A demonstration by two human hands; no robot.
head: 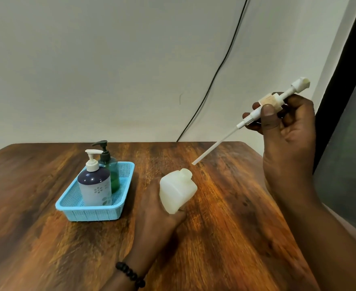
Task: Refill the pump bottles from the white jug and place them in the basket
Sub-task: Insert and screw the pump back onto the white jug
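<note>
On the table (225, 227) a basket (93, 213) sits left of centre, and two pump bottles stand upright in it — the nearer bottle (94, 187) at the front, the farther bottle (111, 171) just behind it and a little to the right, the two touching or nearly so. Right of the basket, apart from it, the left hand (158, 208) holds an open bottle (177, 190) tilted, neck toward the far right. Above and to the right, off the table, the right hand (286, 127) holds a pump head (271, 101) — its tube slanting down-left, the tip just beyond the open neck. Behind the table a cable (221, 66) runs down the wall.
</note>
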